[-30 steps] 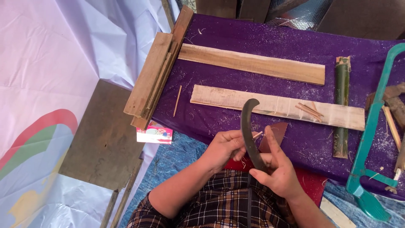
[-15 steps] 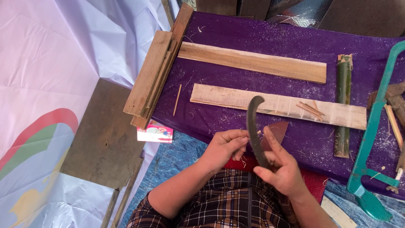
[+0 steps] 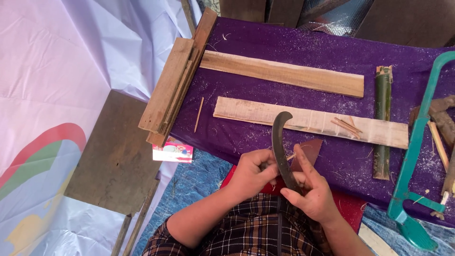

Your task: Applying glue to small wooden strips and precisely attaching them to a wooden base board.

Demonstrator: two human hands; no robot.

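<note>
Whittling a thin bamboo sliver [image 3: 290, 155], pinched in left hand [image 3: 251, 174], with curved knife [image 3: 280, 147] gripped in right hand [image 3: 313, 193] (blade upward); next likely needs a steady, shallow stroke.

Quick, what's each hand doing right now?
Left hand: closed on a thin sliver of wood, pressed against the curved knife.
Right hand: closed around the curved knife's handle, blade pointing away.
</note>
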